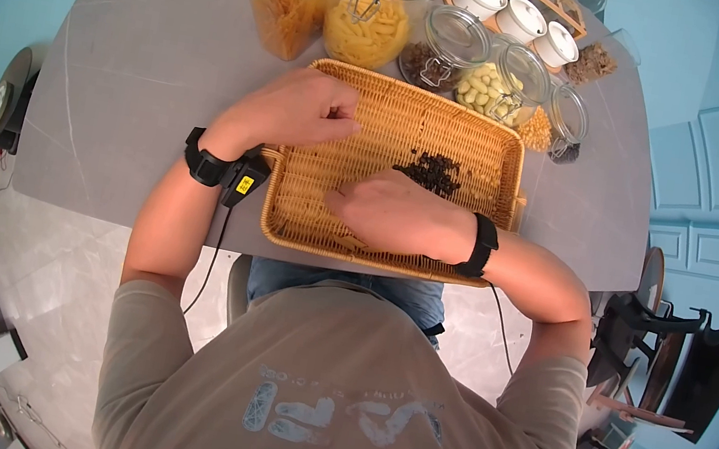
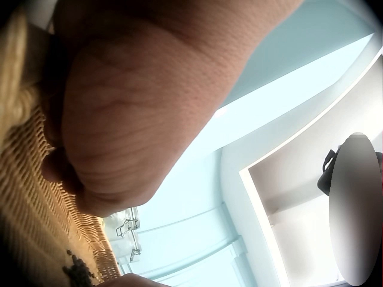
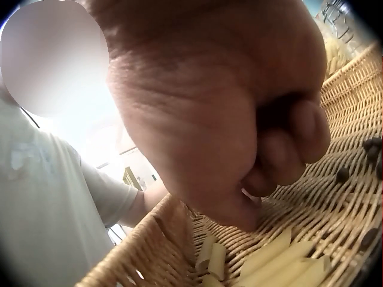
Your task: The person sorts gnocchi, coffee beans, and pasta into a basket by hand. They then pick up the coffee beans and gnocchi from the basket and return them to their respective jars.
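A rectangular wicker basket (image 1: pixel 279 239) lies under both hands. My left hand (image 1: pixel 298 109) hovers over its far left part, fingers curled and thumb forward, with nothing visible in it. Low inside the near side is my right hand (image 1: pixel 403 215), its fingers bent inward; I cannot tell whether something small sits between thumb and fingertips. Several pale penne pieces (image 3: pixel 278 263) lie on the wicker close below that hand in the right wrist view. A loose pile of dark beans (image 1: pixel 434 170) is just beyond it, toward the basket's right.
Behind the basket stand a jar of penne (image 1: pixel 364 33), a container of orange-yellow pasta (image 1: pixel 284 20), a jar of dark beans (image 1: pixel 432 62) and a jar of pale nuts (image 1: pixel 492 90). White lidded pots (image 1: pixel 524 18) sit farther back. Cables hang from both wrist straps.
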The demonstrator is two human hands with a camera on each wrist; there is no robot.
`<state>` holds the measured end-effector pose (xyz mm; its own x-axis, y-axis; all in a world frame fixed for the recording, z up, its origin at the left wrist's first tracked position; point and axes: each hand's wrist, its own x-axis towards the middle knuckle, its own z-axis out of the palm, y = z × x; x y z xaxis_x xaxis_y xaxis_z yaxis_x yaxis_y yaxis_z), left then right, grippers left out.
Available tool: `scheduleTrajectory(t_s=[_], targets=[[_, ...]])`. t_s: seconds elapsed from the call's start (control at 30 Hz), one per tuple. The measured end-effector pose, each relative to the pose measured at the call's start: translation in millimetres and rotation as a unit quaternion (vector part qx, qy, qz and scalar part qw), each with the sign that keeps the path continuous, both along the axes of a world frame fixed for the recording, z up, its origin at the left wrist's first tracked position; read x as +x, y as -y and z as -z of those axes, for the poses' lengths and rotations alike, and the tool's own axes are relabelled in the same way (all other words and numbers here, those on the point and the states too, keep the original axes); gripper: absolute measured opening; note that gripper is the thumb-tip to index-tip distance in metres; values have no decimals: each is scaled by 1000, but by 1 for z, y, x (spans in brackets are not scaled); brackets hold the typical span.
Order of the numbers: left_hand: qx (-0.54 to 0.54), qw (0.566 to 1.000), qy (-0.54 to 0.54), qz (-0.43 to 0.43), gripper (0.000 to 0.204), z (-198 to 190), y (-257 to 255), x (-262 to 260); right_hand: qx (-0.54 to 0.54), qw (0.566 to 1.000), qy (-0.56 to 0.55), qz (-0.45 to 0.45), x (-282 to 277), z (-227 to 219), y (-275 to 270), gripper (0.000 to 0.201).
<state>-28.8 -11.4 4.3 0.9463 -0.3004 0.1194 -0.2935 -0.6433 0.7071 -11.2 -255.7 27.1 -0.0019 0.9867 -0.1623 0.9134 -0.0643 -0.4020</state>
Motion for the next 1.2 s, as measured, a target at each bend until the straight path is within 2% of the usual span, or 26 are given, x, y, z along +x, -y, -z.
scheduleTrajectory(t_s=[0.07,0.17,0.23,0.27,0.3,0.4,0.5,0.6,0.8,0.9,0.97,1.0,1.1,1.2], targets=[[0,1000,-6,-3,33,-1,1,-1,0,1000,9,-4,-1,2,-2,13],[3,1000,1,0,33,-2,0,0,-68,991,-92,67,6,-17,-8,19],[5,1000,-10,0,33,-5,-1,-1,0,951,-258,171,12,-6,-5,22],[6,1000,-15,1,33,-6,0,-1,34,915,-337,221,15,-6,-2,24],[12,1000,-13,2,31,-5,0,0,-121,777,-542,297,30,-15,5,25],[19,1000,-10,7,28,-2,-1,1,-59,627,-714,306,36,-5,16,26],[9,1000,-13,4,29,-3,1,1,-46,573,-756,313,34,-5,15,36],[2,1000,-22,5,27,-8,1,0,-30,574,-765,291,35,-3,11,40],[-15,1000,-1,9,25,1,0,1,-24,578,-752,316,33,-7,7,39],[-20,1000,-14,6,25,0,1,-1,-30,637,-712,294,41,11,11,34],[-15,1000,-15,4,26,-2,1,0,-36,823,-497,273,32,-11,7,28],[-12,1000,-12,6,27,-1,1,0,-36,892,-372,254,29,-19,6,25],[-7,1000,-6,8,29,1,0,0,5,972,-212,98,25,-16,16,14],[-5,1000,-5,10,33,1,0,0,-111,991,-77,6,22,-14,19,7]])
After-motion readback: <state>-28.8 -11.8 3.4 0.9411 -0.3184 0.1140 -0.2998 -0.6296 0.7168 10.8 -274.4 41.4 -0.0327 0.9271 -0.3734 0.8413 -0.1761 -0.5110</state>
